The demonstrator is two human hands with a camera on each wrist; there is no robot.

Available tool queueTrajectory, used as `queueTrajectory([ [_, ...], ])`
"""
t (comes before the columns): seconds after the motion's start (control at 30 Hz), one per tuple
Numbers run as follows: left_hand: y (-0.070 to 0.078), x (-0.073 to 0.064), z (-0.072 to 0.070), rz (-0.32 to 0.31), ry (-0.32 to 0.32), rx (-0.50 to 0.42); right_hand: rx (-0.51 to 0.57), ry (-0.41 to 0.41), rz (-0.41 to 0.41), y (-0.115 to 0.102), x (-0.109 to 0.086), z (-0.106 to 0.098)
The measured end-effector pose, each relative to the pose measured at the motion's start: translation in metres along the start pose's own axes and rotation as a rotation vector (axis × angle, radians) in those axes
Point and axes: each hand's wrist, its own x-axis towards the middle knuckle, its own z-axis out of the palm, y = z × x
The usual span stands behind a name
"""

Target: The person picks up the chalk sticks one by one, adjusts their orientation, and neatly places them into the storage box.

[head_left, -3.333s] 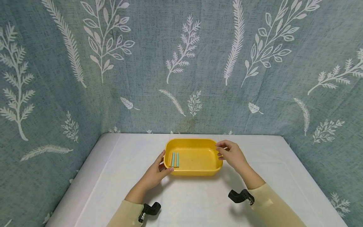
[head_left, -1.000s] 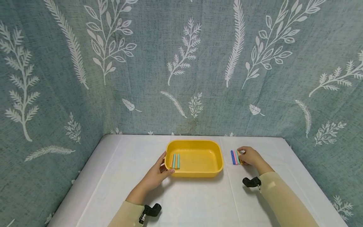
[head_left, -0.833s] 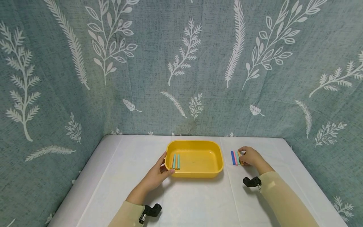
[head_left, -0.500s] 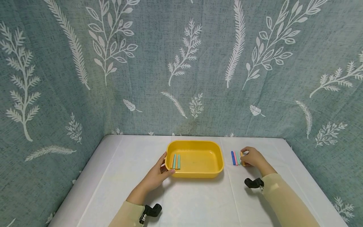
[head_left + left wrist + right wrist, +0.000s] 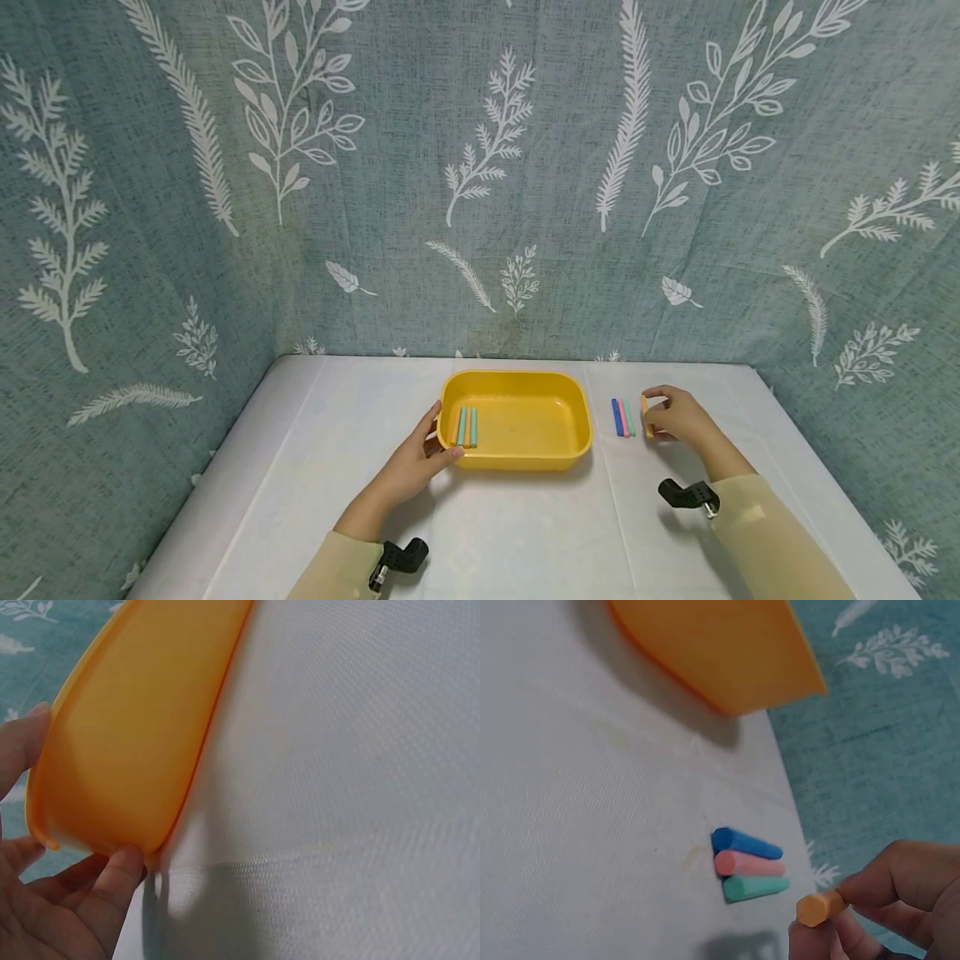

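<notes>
My left hand (image 5: 408, 467) grips the left end of a yellow plastic tub (image 5: 517, 460), thumb at its front corner and fingers behind the end wall. Inside the tub, at the left, orange and teal chalk sticks (image 5: 473, 427) lie side by side. Right of the tub, my right hand (image 5: 678, 417) pinches an orange chalk stick (image 5: 821, 907) between thumb and fingers. Close by on the cloth lie a blue chalk stick (image 5: 746, 844), a pink one (image 5: 750, 864) and a green one (image 5: 757, 887) in a row, apart from the orange one.
A white cloth (image 5: 517, 533) covers the table. Patterned green-blue fabric (image 5: 390, 275) hangs behind it and at both sides. Each wrist carries a black camera mount, such as the right one (image 5: 684, 494).
My right hand has gone from the tub's right end to the chalk row, then drawn the orange stick rightward away from the green one. The left hand keeps its grip on the tub.
</notes>
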Motion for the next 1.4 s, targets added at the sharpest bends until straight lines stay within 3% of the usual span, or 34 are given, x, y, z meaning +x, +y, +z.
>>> queueTrajectory([
  [0.4, 0.0, 0.002, 0.001, 0.015, -0.002, -0.006, 0.129, -0.018, -0.023, -0.018, -0.023, -0.007],
  [0.73, 0.001, 0.001, 0.001, 0.015, -0.005, 0.01, 0.181, -0.095, -0.061, -0.053, -0.039, -0.003],
  [1.07, -0.001, 0.003, 0.001, 0.008, -0.008, 0.003, 0.294, -0.202, -0.126, -0.086, -0.046, 0.01],
  [1.4, 0.0, 0.002, 0.0, 0.015, -0.017, -0.026, 0.381, -0.271, -0.128, -0.109, -0.04, 0.037],
])
